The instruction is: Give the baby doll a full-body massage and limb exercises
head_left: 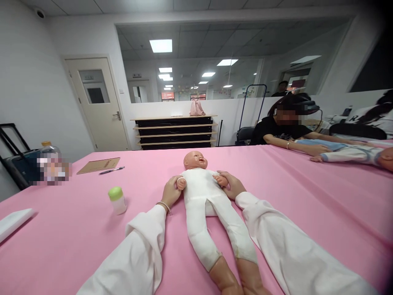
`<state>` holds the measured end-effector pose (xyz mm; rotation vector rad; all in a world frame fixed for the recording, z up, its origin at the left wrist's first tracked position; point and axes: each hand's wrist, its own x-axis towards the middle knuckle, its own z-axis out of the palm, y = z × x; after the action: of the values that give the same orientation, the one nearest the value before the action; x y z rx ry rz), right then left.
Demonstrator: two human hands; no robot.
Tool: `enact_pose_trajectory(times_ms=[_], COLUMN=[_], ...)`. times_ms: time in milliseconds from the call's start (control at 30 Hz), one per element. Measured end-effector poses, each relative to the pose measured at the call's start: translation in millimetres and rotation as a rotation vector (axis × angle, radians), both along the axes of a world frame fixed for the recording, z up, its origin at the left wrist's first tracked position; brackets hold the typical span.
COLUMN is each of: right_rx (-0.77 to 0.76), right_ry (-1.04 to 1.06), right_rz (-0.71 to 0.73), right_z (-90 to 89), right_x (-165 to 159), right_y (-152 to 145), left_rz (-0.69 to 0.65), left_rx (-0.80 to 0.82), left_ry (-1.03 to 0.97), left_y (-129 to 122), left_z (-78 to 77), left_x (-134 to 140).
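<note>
White sleeves (144, 241) flank the doll (199, 186), lying between left hand (172, 191) and right hand (235, 185), both clasping its arms (181, 183).

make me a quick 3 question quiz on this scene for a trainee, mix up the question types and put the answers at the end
1. True or false: the left hand and the right hand each hold one arm of the doll.

2. Which colour is the lid of the small bottle on the table?
A) blue
B) green
C) red

3. Fill in the blank: beside the flat brown item on the table lies a ____.

Key: 1. True. 2. B. 3. Pen.
</note>
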<state>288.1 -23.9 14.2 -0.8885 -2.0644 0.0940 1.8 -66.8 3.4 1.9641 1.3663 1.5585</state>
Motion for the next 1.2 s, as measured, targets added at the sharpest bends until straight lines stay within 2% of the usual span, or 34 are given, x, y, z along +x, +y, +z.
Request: enact_pose_trajectory(times_ms=[167,267,367,467,533,600,733,833,1000,1100,1200], right_rx=[-0.045,-0.114,-0.208,-0.369,-0.463,-0.487,-0.432,-0.264,0.029,0.112,0.125], right_ry=[0.296,0.437,0.459,0.438,0.413,0.403,0.554,0.636,0.400,0.247,0.122], right_rz=[-0.235,-0.295,-0.302,-0.389,-0.438,-0.436,-0.377,-0.309,-0.121,-0.038,0.037], right_z=[-8.8,-13.4,-17.1,-21.2,-23.1,-23.6,-20.7,-16.7,-8.9,-6.1,-5.2], right_x=[-3,0,6,12,14,14,10,7,6,5,3], right_y=[20,36,49,59,62,63,58,46,22,12,7], left_rz=[0.089,0.142,0.196,0.260,0.265,0.255,0.306,0.329,0.214,0.181,0.158], left_rx=[-0.105,-0.165,-0.233,-0.352,-0.395,-0.404,-0.394,-0.357,-0.213,-0.179,-0.159], left_ry=[-0.066,-0.081,-0.087,-0.043,-0.017,-0.008,-0.067,-0.192,-0.279,-0.286,-0.220], left_y=[15,32,49,63,68,68,62,54,37,23,10], left_z=[0.5,1.6,0.3,-3.2,-5.4,-6.3,-3.3,0.6,2.1,-0.1,-2.5], left_x=[1,0,-4,-8,-9,-10,-8,-6,-3,-4,-7])
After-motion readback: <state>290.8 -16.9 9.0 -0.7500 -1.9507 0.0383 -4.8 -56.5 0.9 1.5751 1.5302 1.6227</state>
